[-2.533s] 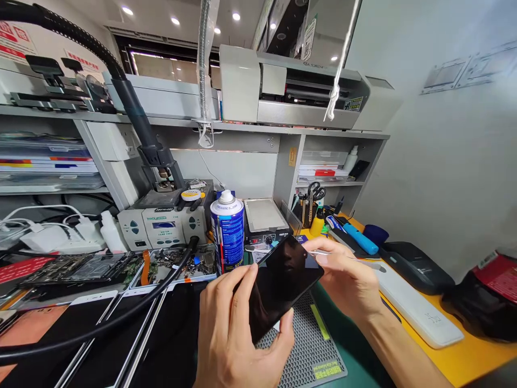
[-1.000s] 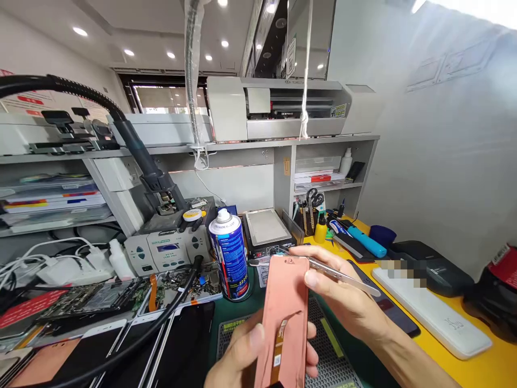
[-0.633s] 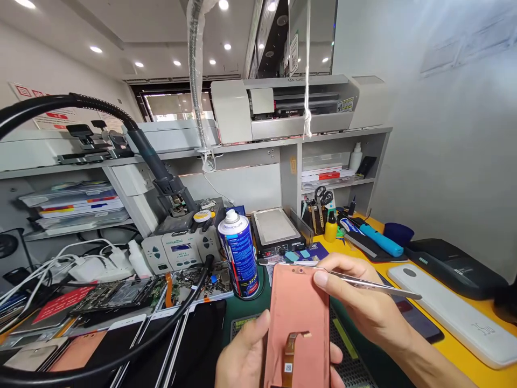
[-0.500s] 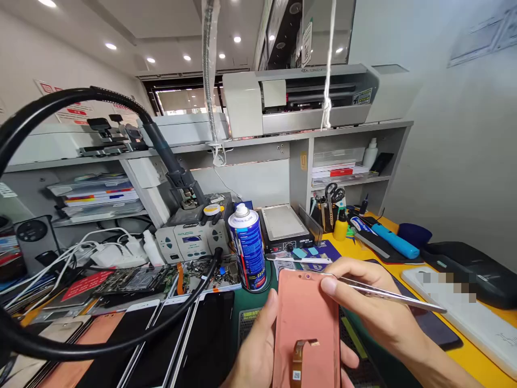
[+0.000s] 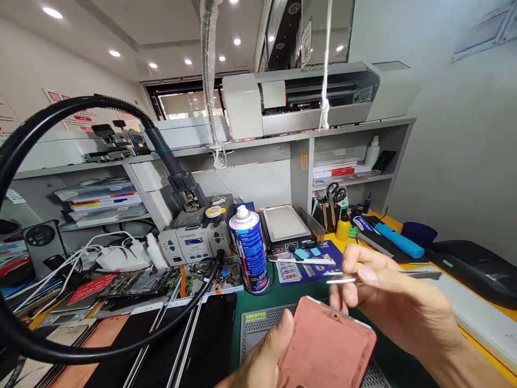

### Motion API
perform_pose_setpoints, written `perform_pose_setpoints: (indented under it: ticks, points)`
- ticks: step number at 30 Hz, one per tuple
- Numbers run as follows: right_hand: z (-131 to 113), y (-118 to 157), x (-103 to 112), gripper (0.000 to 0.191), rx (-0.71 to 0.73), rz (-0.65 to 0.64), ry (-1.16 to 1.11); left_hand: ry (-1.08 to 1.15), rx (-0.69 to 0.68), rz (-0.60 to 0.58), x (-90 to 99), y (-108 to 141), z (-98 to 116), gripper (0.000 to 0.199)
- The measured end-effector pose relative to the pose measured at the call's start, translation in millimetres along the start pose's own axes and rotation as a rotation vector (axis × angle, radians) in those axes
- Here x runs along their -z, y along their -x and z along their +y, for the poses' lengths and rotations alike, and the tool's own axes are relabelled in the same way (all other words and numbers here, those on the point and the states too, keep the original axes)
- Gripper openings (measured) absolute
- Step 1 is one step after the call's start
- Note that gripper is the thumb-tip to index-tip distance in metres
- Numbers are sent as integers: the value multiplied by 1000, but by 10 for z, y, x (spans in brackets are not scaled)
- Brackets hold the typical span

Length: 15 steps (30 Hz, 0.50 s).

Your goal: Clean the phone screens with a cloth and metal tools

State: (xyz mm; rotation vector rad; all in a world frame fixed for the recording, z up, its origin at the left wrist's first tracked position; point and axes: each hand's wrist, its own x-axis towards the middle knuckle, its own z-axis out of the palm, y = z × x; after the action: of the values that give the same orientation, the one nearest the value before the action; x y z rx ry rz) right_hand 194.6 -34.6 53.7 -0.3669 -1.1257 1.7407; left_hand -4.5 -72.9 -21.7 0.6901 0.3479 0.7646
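My left hand (image 5: 269,347) holds a phone screen panel (image 5: 327,345) with a pink back and a small camera hole near its top edge. The thumb lies along the panel's left side, and its lower part is cut off by the frame's bottom. Above and to the right, my right hand (image 5: 398,293) grips metal tweezers (image 5: 420,274) between thumb and fingers. The tips point left, over the mat and apart from the panel. Beneath the panel, a grey perforated plate (image 5: 252,320) lies on the green mat (image 5: 293,295).
A blue spray can (image 5: 250,253) stands left of centre, near a heating plate (image 5: 286,223). Behind the looping black hose (image 5: 52,358) sit a soldering station (image 5: 194,245) and circuit boards (image 5: 141,283). Several phone screens (image 5: 210,339) line the left, and a white slab (image 5: 476,307) lies right.
The panel has dropped lower and tilted clockwise, and its flex cable has gone out of sight. My right hand has let go of the panel's top and moved right with the tweezers.
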Motion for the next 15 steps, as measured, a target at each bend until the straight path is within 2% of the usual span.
perform_pose_setpoints:
  ticks: [3,8,10,15]
  points:
    - [18,-1,4,10,-3,-37,-33,-45,49,-42,-8,0,67,76]
    - [49,0,4,8,10,-53,-60,-95,-48,-105,-30,-47,65,69]
    - [53,6,3,7,3,-63,-72,-124,-45,-123,-29,-57,51,71]
    - [63,2,4,8,-12,-74,-73,-250,-28,-81,-42,-49,77,74]
